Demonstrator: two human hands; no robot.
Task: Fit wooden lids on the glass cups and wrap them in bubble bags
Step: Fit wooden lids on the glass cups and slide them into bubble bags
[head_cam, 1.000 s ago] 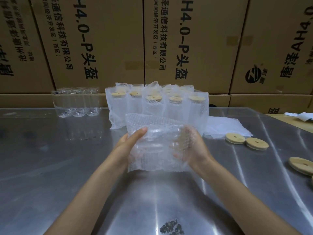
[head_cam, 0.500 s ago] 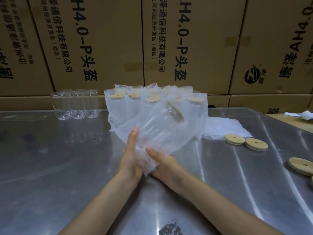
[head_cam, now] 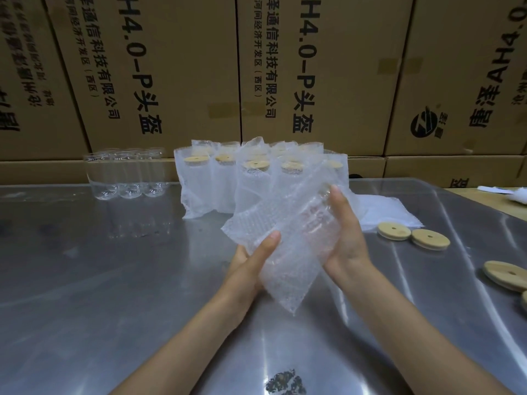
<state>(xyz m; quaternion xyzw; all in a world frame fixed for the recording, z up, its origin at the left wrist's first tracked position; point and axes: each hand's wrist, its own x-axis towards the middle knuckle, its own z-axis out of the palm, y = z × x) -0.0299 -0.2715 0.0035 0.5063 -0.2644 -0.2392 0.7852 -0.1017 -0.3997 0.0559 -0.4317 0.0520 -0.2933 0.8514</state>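
Observation:
Above the steel table (head_cam: pixel 114 280) I hold a glass cup inside a clear bubble bag (head_cam: pixel 288 238), tilted with its upper end to the right. My left hand (head_cam: pixel 251 260) grips the bag's lower left part, thumb on top. My right hand (head_cam: pixel 345 232) cups the right side, fingers reaching up along the bag. Behind it stand several wrapped cups (head_cam: pixel 256 181) with wooden lids. Bare glass cups (head_cam: pixel 125 175) stand at the back left. Loose wooden lids (head_cam: pixel 413 236) lie to the right.
Printed cardboard boxes (head_cam: pixel 185 81) wall off the back of the table. A flat pile of bubble bags (head_cam: pixel 382 212) lies behind my right hand. More lids (head_cam: pixel 504 275) rest near the right edge. A dark smudge (head_cam: pixel 285 383) marks the front of the table.
The bagged cup has been turned between my hands: first flat and level, then tipped up, now slanting right. My right hand moved from under the bag to its right side.

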